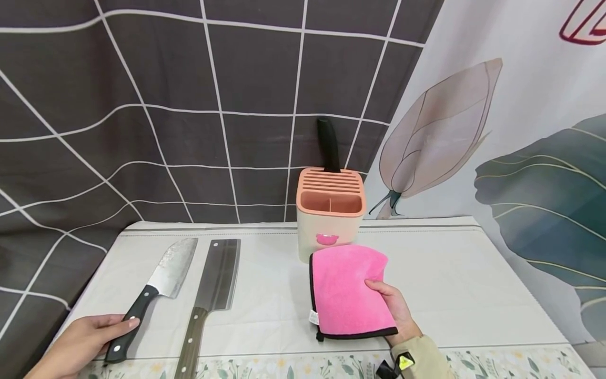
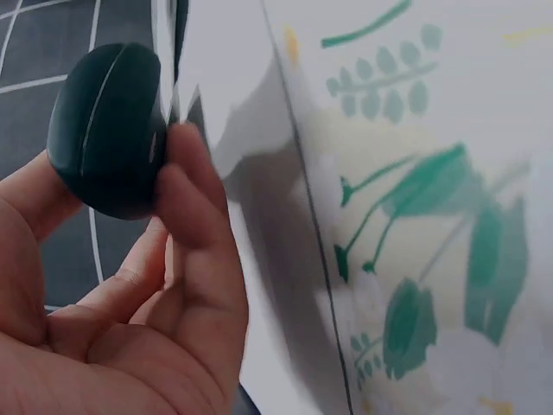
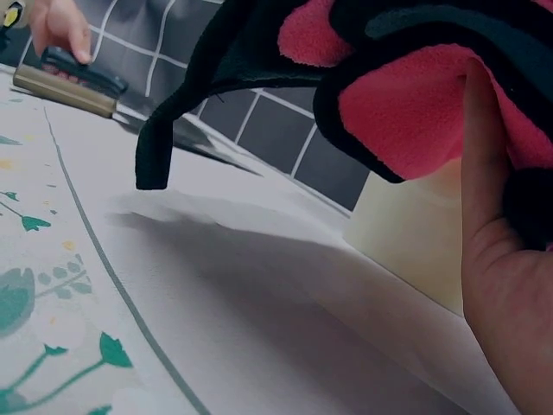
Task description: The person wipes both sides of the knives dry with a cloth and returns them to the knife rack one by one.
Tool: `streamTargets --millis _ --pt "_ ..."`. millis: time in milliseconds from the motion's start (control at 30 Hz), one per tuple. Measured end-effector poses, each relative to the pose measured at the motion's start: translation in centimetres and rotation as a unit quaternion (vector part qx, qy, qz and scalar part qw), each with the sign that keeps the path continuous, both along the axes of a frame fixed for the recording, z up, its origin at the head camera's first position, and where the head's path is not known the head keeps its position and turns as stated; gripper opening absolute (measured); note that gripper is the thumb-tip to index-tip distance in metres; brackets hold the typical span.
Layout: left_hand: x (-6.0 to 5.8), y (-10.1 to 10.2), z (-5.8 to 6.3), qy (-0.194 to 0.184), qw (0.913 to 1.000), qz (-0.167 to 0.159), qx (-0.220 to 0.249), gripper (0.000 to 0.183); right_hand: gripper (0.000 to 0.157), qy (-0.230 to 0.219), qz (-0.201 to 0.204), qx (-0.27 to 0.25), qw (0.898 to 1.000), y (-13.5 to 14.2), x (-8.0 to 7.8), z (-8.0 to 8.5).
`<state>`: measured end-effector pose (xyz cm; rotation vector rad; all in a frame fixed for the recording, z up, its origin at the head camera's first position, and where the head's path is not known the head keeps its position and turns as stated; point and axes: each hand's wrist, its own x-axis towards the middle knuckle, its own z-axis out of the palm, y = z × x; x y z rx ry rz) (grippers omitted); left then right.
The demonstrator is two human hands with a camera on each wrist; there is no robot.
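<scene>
My left hand [image 1: 92,337] grips the black riveted handle [image 1: 134,326] of a kitchen knife [image 1: 176,266], its blade pointing away and to the right. In the left wrist view the handle's rounded butt [image 2: 108,130] shows between thumb and fingers. My right hand [image 1: 396,308] holds a folded pink cloth [image 1: 350,292] with black edging, thumb on top and the other fingers hidden beneath. The right wrist view shows the cloth's folds [image 3: 406,112] above the table, its dark loop hanging down. A cleaver [image 1: 220,273] with a wooden handle lies just right of the knife.
Behind the cloth stands a cream and orange knife block [image 1: 331,210] with a black-handled tool [image 1: 327,145] upright in a slot. A white tablecloth [image 1: 265,295] with a floral border covers the table. A dark checked curtain [image 1: 255,68] hangs behind.
</scene>
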<state>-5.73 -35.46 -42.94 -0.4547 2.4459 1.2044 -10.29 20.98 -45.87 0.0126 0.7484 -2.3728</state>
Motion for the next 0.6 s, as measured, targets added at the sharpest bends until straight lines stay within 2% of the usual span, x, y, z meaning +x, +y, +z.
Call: streamTargets --millis 100,267,367,467,600 --pt "0.02 -0.16 0.17 -0.008 0.9999 -0.008 -0.001 0.064 0.027 -0.002 0.0 -0.001 1.0 0.07 0.02 -0.05" --pt "0.06 -0.15 0.18 -0.039 0.9991 0.011 0.008 0.072 0.027 0.002 -0.001 0.01 1.0 -0.02 -0.02 0.04" --pt "0.1 -0.2 0.08 -0.043 0.9979 0.033 0.035 0.075 0.027 0.009 -0.001 0.016 1.0 -0.13 0.0 0.21" --pt "0.06 -0.32 0.07 -0.036 0.994 0.056 0.087 0.07 0.026 0.008 -0.002 0.011 1.0 -0.17 0.05 0.28" --pt "0.02 -0.39 0.38 -0.025 0.9889 0.065 0.131 0.062 0.025 0.005 -0.003 0.008 1.0 -0.14 0.08 0.18"
